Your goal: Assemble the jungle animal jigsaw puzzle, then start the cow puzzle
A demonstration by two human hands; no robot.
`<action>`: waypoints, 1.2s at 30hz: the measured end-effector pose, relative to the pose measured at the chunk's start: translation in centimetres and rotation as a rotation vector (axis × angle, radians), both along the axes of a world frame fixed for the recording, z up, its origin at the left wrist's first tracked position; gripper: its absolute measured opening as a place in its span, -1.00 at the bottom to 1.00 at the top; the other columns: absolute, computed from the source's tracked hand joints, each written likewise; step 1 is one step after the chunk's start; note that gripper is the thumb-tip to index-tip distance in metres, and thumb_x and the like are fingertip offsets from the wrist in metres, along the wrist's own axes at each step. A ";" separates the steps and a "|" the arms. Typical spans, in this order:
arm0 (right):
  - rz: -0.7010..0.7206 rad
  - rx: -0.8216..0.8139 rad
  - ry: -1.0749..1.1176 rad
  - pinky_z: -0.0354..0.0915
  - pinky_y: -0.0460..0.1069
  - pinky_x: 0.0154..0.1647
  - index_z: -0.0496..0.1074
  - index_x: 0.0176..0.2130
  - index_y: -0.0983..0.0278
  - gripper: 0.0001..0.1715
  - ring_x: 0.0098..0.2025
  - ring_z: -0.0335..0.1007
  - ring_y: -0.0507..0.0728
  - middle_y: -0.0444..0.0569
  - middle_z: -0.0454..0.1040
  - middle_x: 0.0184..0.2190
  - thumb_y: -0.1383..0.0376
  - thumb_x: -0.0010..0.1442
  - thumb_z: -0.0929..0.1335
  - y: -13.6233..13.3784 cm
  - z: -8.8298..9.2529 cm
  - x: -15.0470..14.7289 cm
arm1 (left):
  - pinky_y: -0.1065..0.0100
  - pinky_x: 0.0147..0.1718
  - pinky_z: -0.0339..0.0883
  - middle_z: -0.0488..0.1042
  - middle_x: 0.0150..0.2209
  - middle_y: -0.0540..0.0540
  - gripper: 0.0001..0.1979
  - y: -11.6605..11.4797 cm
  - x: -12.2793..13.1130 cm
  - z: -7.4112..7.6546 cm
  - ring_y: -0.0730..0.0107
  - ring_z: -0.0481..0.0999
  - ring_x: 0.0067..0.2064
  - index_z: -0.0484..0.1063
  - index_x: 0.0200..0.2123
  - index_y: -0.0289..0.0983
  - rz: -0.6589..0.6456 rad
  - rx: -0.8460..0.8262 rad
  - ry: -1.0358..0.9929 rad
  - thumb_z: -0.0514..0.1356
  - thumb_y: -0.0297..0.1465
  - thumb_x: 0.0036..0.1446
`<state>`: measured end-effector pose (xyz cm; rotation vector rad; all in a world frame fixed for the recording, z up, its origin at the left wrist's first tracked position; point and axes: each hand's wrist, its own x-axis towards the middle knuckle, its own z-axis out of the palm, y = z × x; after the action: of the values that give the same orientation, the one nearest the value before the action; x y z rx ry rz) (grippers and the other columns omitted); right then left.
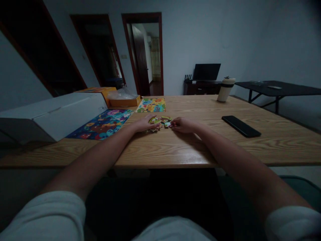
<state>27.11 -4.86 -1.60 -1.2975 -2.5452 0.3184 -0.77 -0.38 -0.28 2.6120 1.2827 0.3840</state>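
Colourful pieces [166, 118] lie piled on the wooden table [163, 152] between the left hand [145, 124], half-curled against them, and the right hand [185, 125], bent at their edge (whether either grips one, I cannot tell).

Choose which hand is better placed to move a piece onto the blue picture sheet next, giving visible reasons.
Probably the left hand: it is at the colourful pieces, on the side nearer the blue picture sheet. The right hand is on the pieces' far side.
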 end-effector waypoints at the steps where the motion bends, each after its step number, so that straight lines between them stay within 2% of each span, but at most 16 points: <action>1: -0.022 0.032 -0.012 0.25 -0.06 -0.21 0.52 -0.05 0.29 -0.65 -0.24 0.45 0.11 0.08 0.59 -0.17 0.16 0.30 0.29 0.2 -0.1 0.0 | 0.16 0.16 0.22 0.26 0.31 -0.27 -0.16 -0.2 0.1 -0.3 0.08 0.31 0.27 0.15 0.35 -0.21 -0.009 -0.013 -0.016 0.15 0.10 0.11; 4: -0.119 0.097 -0.062 0.23 -0.05 -0.21 0.52 -0.05 0.27 -0.63 -0.21 0.45 0.13 0.11 0.58 -0.14 0.13 0.34 0.27 0.7 -0.4 0.1 | 0.15 0.15 0.23 0.33 0.26 -0.24 -0.16 -0.7 1.2 -0.6 0.08 0.35 0.22 0.20 0.32 -0.19 -0.015 -0.014 -0.011 0.19 0.10 0.07; 10: -0.338 0.088 -0.155 0.21 -0.05 -0.20 0.54 -0.06 0.27 -0.62 -0.16 0.47 0.16 0.16 0.58 -0.10 0.15 0.35 0.25 2.3 -0.8 1.8 | 0.14 0.17 0.21 0.35 0.24 -0.22 -0.15 -0.9 4.0 -1.1 0.03 0.35 0.22 0.25 0.29 -0.19 0.002 0.045 -0.027 0.16 0.17 0.06; 14: -0.421 0.050 -0.150 0.21 -0.07 -0.24 0.55 -0.03 0.29 -0.66 -0.16 0.47 0.16 0.14 0.58 -0.08 0.25 0.30 0.28 3.2 -0.9 4.1 | 0.15 0.23 0.13 0.27 0.30 -0.24 -0.14 -0.6 6.7 -1.6 0.03 0.26 0.29 0.23 0.30 -0.24 -0.065 0.076 -0.054 0.15 0.17 0.08; 19: -0.538 -0.014 -0.123 0.20 -0.08 -0.29 0.56 0.00 0.27 -0.62 -0.23 0.46 0.13 0.10 0.60 -0.09 0.36 0.20 0.32 3.5 -0.7 6.8 | 0.21 0.25 0.10 0.29 0.28 -0.24 -0.14 0.1 10.3 -2.0 0.08 0.27 0.28 0.23 0.29 -0.27 -0.153 0.079 -0.074 0.16 0.14 0.08; 23: -0.563 -0.038 -0.104 0.23 -0.06 -0.26 0.56 0.01 0.28 -0.59 -0.19 0.48 0.17 0.12 0.60 -0.08 0.38 0.17 0.34 3.6 -0.5 7.8 | 0.16 0.27 0.05 0.22 0.33 -0.23 -0.10 0.7 11.6 -1.9 0.04 0.20 0.32 0.17 0.32 -0.27 -0.155 0.064 -0.050 0.16 0.16 0.07; 26: -0.582 -0.048 -0.058 0.27 -0.05 -0.23 0.53 0.07 0.28 -0.56 -0.16 0.49 0.19 0.12 0.59 -0.06 0.34 0.18 0.35 3.4 -0.1 7.5 | 0.13 0.26 0.06 0.22 0.33 -0.22 -0.18 0.9 10.6 -0.8 0.04 0.22 0.31 0.12 0.35 -0.24 -0.129 0.078 -0.077 0.11 0.10 0.17; 29: -0.575 -0.050 0.042 0.32 -0.01 -0.17 0.45 0.15 0.27 -0.50 -0.16 0.51 0.21 0.12 0.57 -0.02 0.27 0.24 0.33 2.9 0.5 6.3 | 0.12 0.27 0.04 0.19 0.35 -0.23 -0.26 0.7 7.9 0.7 0.05 0.18 0.33 0.11 0.36 -0.25 -0.054 0.128 -0.126 0.06 0.03 0.25; 32: -0.385 0.028 0.141 0.32 0.05 0.02 0.41 0.19 0.24 -0.46 0.02 0.46 0.24 0.11 0.48 0.12 0.13 0.27 0.33 1.9 0.7 4.5 | 0.17 0.22 0.11 0.30 0.28 -0.24 -0.29 0.0 4.6 1.6 0.04 0.28 0.26 0.26 0.28 -0.29 -0.002 0.124 -0.069 0.14 0.02 0.20; 34: -0.212 0.073 0.149 0.25 0.08 0.16 0.37 0.23 0.18 -0.34 0.17 0.35 0.27 0.08 0.39 0.22 -0.02 0.23 0.36 1.2 0.7 3.1 | 0.21 0.16 0.19 0.40 0.20 -0.25 -0.32 -0.5 2.8 1.6 0.07 0.38 0.18 0.36 0.20 -0.32 0.010 0.051 0.001 0.17 0.03 0.17; 36: -0.112 0.074 0.107 0.22 0.11 0.20 0.32 0.27 0.15 -0.20 0.22 0.30 0.30 0.08 0.34 0.25 -0.11 0.16 0.38 0.5 0.5 1.9 | 0.24 0.08 0.25 0.44 0.16 -0.24 -0.30 -1.0 1.8 1.3 0.08 0.43 0.12 0.39 0.18 -0.31 0.012 -0.039 0.067 0.21 0.03 0.12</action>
<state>29.05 -4.32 -1.11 -1.3521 -2.3624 0.2608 1.04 -1.35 1.01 2.6066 1.3134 0.2730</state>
